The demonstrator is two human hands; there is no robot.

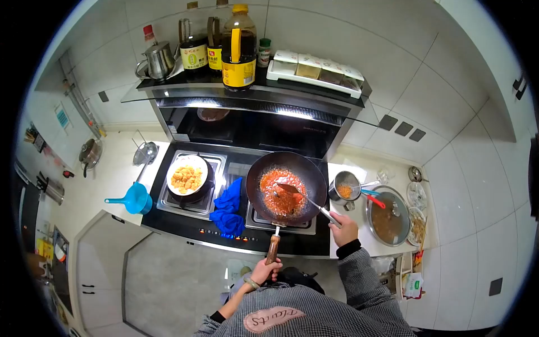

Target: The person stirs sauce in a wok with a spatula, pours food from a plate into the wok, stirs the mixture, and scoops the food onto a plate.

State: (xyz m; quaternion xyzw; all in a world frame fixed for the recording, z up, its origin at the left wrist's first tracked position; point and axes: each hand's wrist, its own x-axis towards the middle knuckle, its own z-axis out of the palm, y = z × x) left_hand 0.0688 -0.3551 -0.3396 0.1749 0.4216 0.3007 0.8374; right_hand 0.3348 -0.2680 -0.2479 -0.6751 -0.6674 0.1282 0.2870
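My left hand (pixel 265 271) is wrapped round the wooden handle (pixel 273 250) of a dark wok (pixel 255 194) on the right burner. Red sauce (pixel 283 206) bubbles inside it. My right hand (pixel 343 229) grips the pale handle of a spatula (pixel 314 205), whose flat end lies in the sauce. To the left, a white bowl (pixel 169 175) of yellow-orange pieces (pixel 187 178) sits over the left burner. A crumpled blue cloth (pixel 227 216) lies between the burners.
Right of the wok stand a metal cup (pixel 335 192) and a large pot (pixel 387 224) of brownish liquid. A blue funnel (pixel 135 200) and a strainer (pixel 145 153) are on the left counter. Sauce bottles (pixel 239 50) and a spice box (pixel 317 70) line the shelf above.
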